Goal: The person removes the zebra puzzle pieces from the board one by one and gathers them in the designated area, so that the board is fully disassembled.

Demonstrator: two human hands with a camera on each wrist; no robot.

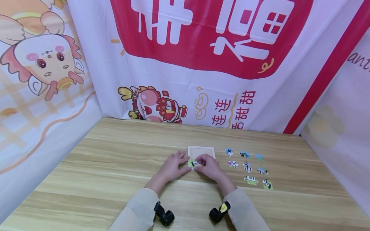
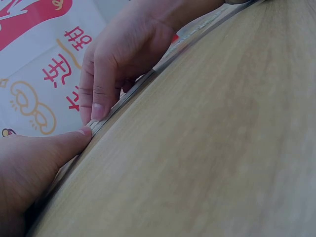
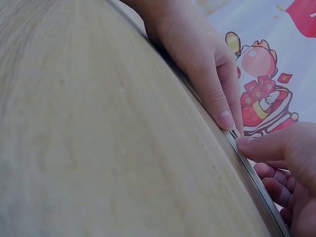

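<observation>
A small wooden puzzle frame (image 1: 201,148) lies on the table, with a green puzzle piece (image 1: 192,163) showing a black-and-white animal at its front left corner. My left hand (image 1: 173,166) rests against that corner, fingers extended along the left side and thumb touching the front edge. From the right, my right hand (image 1: 210,166) pinches the piece between thumb and curled fingers. Both wrist views look along the table, so the piece's face is hidden there. The left wrist view shows the right hand (image 2: 126,54) bent down over the frame's thin edge, close to the left thumb.
Several loose puzzle pieces lie in rough rows to the right, among them a zebra piece (image 1: 247,167), a cow piece (image 1: 233,164) and a panda piece (image 1: 267,184). A printed curtain (image 1: 173,70) hangs behind the wooden table (image 1: 101,154).
</observation>
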